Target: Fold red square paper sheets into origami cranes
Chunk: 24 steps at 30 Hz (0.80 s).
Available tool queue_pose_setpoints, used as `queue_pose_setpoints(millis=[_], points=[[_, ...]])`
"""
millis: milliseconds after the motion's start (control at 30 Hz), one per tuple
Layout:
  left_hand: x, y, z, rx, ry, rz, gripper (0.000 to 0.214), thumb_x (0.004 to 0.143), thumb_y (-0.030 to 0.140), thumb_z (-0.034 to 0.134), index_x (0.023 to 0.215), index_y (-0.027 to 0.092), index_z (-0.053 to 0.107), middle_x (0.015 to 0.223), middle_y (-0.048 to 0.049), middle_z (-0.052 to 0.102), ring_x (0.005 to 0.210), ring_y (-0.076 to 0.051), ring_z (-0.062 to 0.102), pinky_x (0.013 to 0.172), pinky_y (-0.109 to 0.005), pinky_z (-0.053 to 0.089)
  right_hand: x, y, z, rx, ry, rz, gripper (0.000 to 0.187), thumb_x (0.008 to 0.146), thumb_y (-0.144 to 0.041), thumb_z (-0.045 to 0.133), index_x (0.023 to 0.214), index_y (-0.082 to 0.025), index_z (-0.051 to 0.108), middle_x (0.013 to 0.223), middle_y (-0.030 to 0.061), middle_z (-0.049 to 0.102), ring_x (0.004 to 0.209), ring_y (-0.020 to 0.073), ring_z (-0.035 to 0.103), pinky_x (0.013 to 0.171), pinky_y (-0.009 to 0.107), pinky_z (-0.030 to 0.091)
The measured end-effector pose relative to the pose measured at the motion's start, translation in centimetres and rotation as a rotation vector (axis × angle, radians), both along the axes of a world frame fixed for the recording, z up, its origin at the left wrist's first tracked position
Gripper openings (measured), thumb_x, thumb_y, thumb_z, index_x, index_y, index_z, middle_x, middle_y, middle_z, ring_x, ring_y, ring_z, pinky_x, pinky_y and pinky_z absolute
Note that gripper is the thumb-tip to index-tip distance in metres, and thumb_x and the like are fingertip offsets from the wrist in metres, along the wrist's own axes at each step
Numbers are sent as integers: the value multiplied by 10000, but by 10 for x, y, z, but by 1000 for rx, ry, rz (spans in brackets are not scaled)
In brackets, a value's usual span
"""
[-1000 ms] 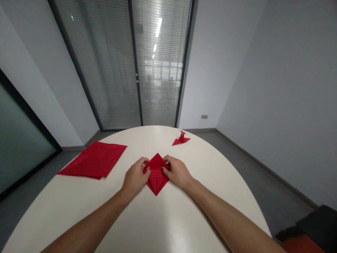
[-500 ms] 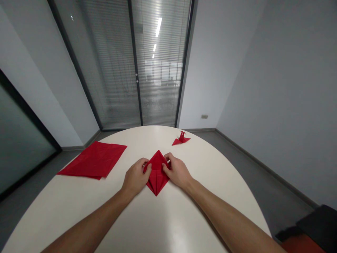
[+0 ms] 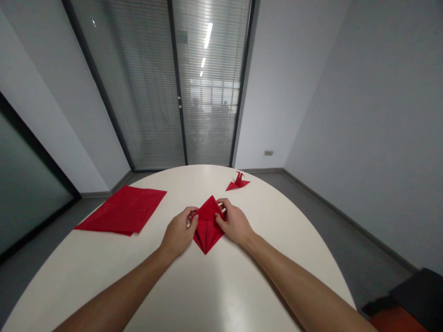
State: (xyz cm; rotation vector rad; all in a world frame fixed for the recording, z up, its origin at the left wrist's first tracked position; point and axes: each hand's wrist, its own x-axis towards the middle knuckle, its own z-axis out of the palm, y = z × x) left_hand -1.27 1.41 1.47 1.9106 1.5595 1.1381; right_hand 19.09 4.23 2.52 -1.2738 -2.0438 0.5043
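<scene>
Between my hands is a red sheet of origami paper (image 3: pixel 208 230), folded into a diamond with a crease down its lower half and a horizontal fold across the middle. My left hand (image 3: pixel 179 231) pinches its left corner, thumb on top and fingers curled at the edge. On the opposite side my right hand (image 3: pixel 235 222) grips the right edge, its thumb pressed on the front. Both side corners are partly covered by the fingers. A folded red paper crane (image 3: pixel 238 181) stands farther back, slightly to the right.
A round white table (image 3: pixel 166 295) carries everything. Larger red paper sheets (image 3: pixel 124 210) lie at its left edge. Beyond the far edge are a glass partition with blinds (image 3: pixel 211 120) and a grey wall. A dark and red object (image 3: pixel 411 299) is at the lower right.
The folded paper has turned slightly, its top point shifting right and a little up. Both hands keep their hold, and my right hand has moved slightly right and up.
</scene>
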Motion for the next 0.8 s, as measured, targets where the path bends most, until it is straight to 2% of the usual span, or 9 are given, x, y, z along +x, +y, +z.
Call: queue_pose_setpoints(millis=[133, 233, 400, 500, 633, 800], points=[[0, 1, -1, 22, 80, 20, 178, 882, 247, 529, 978, 231, 678, 922, -34, 745, 817, -200, 673, 752, -295, 500, -1, -3, 3, -1, 11, 33, 416, 859, -199, 577, 1262, -269, 501, 1006, 2, 721, 656, 145, 625, 638, 270, 452], [0, 1, -1, 4, 77, 10, 171, 871, 218, 525, 934, 240, 683, 883, -12, 742, 782, -188, 671, 722, -279, 493, -3, -8, 7, 17, 0, 33, 478, 861, -214, 586, 1325, -277, 487, 1064, 13, 715, 680, 149, 636, 682, 287, 490], [4, -5, 5, 24, 185, 32, 180, 866, 186, 517, 930, 256, 670, 898, 3, 738, 811, -194, 666, 709, -281, 462, -8, -15, 12, 78, 16, 74, 562, 888, -232, 584, 1425, -296, 430, 1298, 44, 647, 920, 185, 678, 854, 325, 523], [8, -8, 8, 36, 263, 37, 174, 872, 190, 515, 922, 258, 667, 909, -1, 739, 828, -203, 667, 702, -287, 447, -10, -16, 11, 102, 8, 83, 441, 917, -255, 571, 1351, -287, 501, 1284, 38, 660, 999, 202, 672, 901, 340, 503], [10, -8, 8, 21, 298, 48, 204, 881, 199, 506, 969, 262, 680, 943, -14, 747, 833, -212, 672, 715, -300, 454, -12, -14, 10, 99, 36, 63, 170, 948, -272, 533, 1101, -264, 607, 1041, 20, 720, 912, 196, 670, 833, 315, 491], [9, -7, 6, -4, 233, 47, 266, 901, 225, 498, 1076, 259, 696, 998, -41, 759, 896, -232, 686, 805, -336, 482, -13, -12, 8, 96, 110, 37, 115, 948, -244, 495, 1016, -254, 589, 939, 12, 699, 842, 193, 649, 790, 308, 474]])
